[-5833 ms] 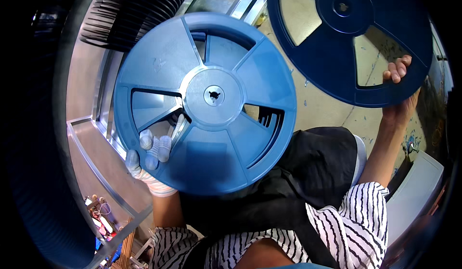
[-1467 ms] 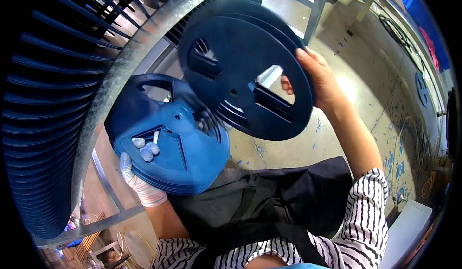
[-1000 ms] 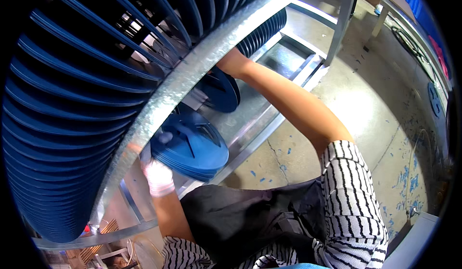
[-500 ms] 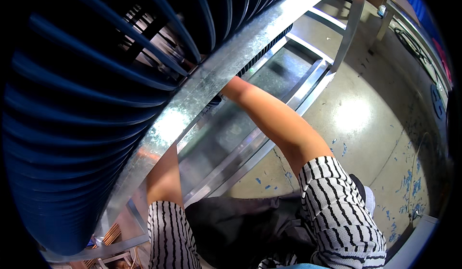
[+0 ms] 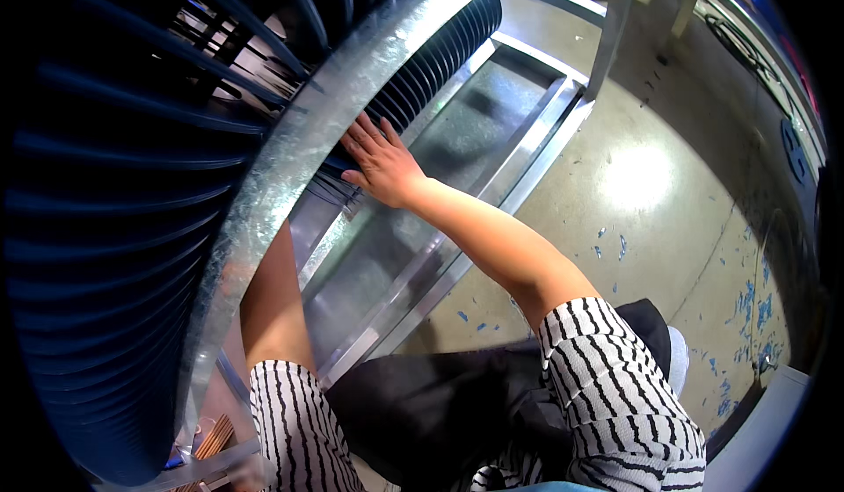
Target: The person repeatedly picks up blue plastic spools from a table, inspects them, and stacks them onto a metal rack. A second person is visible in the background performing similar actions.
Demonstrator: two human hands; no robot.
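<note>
My right hand [image 5: 385,165] reaches under a curved galvanised metal rail [image 5: 303,118], its fingers stretched out and apart. Its fingertips are at the near end of a row of dark ribbed slats [image 5: 440,57] on the lower level; whether they press on it I cannot tell. Thin dark strands [image 5: 330,191] hang beside the thumb. My left forearm [image 5: 280,303] goes up behind the rail, which hides that hand and anything it may hold. Above the rail, large dark-blue curved slats [image 5: 132,202] fill the left side.
A metal frame [image 5: 549,136] with a grey sheet panel [image 5: 475,123] lies below the rail. Blue scraps [image 5: 747,316] litter the concrete floor [image 5: 633,255] on the right. A coiled black cable [image 5: 743,43] lies near a table at the far right. Copper-coloured rods [image 5: 214,437] show at lower left.
My right hand has come out from behind the rail into sight, toward the left. The view has shifted, showing more of the lower slats. My left hand stays hidden.
</note>
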